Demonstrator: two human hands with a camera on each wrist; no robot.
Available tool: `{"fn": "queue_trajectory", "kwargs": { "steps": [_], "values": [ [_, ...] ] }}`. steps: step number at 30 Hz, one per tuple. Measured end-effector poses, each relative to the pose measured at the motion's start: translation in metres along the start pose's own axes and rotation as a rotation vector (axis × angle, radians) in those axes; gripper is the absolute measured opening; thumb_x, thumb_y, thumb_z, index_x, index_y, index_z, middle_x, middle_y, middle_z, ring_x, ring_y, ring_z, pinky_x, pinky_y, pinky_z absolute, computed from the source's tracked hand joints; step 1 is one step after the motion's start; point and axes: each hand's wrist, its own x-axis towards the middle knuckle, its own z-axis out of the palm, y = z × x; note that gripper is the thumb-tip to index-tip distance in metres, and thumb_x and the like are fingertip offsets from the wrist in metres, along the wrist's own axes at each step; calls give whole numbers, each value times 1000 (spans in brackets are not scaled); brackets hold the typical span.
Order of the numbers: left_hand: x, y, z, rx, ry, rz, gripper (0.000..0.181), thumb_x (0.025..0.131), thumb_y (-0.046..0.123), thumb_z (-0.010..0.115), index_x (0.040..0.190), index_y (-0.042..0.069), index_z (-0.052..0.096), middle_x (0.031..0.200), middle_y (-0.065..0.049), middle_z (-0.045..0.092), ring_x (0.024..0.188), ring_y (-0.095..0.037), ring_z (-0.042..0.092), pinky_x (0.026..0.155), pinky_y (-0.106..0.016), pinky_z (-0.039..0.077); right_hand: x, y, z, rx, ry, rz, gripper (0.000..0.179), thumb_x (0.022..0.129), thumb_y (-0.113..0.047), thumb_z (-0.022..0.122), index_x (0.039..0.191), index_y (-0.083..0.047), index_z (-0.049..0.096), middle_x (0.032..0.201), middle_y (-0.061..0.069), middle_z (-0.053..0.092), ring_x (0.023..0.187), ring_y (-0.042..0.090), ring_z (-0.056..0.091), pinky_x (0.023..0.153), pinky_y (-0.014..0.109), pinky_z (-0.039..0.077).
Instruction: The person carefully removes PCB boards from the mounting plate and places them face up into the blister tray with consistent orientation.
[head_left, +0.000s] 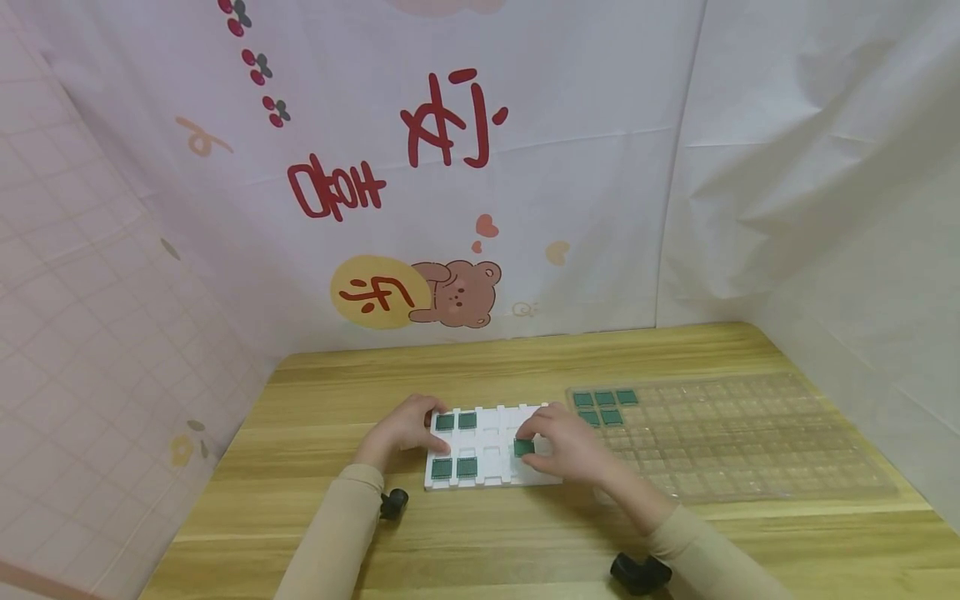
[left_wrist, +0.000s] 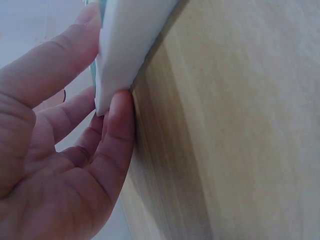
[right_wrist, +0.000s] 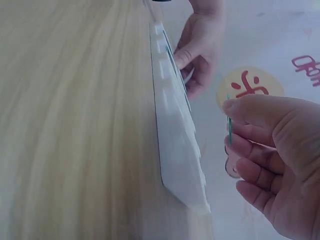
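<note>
A white slotted tray (head_left: 491, 457) lies on the wooden table, with small green circuit boards (head_left: 467, 467) in its left slots, in a back row and a front row. My left hand (head_left: 405, 429) grips the tray's left end, thumb on top and fingers against its edge (left_wrist: 112, 70). Above the tray's right part, my right hand (head_left: 572, 448) pinches another green circuit board (head_left: 523, 448) between thumb and fingers. In the right wrist view this board (right_wrist: 230, 125) appears edge-on, apart from the tray. The right hand covers part of the tray's right end.
To the right lies a large clear plastic tray (head_left: 720, 450) with many pockets; several green boards (head_left: 604, 398) sit in its back left corner. A printed white curtain (head_left: 585, 208) hangs behind the table. Black wrist devices (head_left: 640, 573) are beside both sleeves.
</note>
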Motion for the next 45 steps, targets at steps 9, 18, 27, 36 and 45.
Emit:
{"fn": "queue_trajectory", "kwargs": {
  "steps": [9,18,27,36,45],
  "values": [
    [0,0,0,8,-8,12,63,66,19,94,120,6,64,99,-4,51,92,-20,45,81,-36,40,-16,19,-15,47,26,28,21,79,-13,83,98,-11,73,96,-6,67,94,18,59,88,41,47],
    [0,0,0,0,-4,4,63,66,20,94,120,7,64,103,-4,52,95,-20,46,85,-38,42,-32,39,-28,85,38,66,21,80,-11,79,101,-12,72,101,-5,67,96,20,57,85,41,46],
    [2,0,1,1,1,-6,62,66,20,94,119,8,64,102,-3,53,95,-20,46,85,-37,42,-47,58,-39,67,67,73,24,78,-10,82,100,-13,72,100,-5,67,93,19,57,80,37,48],
    [2,1,1,5,3,-7,63,66,20,94,120,7,64,102,-3,53,95,-20,46,84,-37,42,-58,73,-51,57,109,36,27,75,-4,83,99,-10,72,97,-4,67,87,20,60,76,38,50],
    [2,2,1,-1,1,-11,63,66,20,94,120,7,64,105,-3,53,97,-20,47,87,-38,42,-69,92,-60,13,124,59,27,75,-3,83,100,-8,72,99,0,68,91,21,60,75,37,52]
  ]
}}
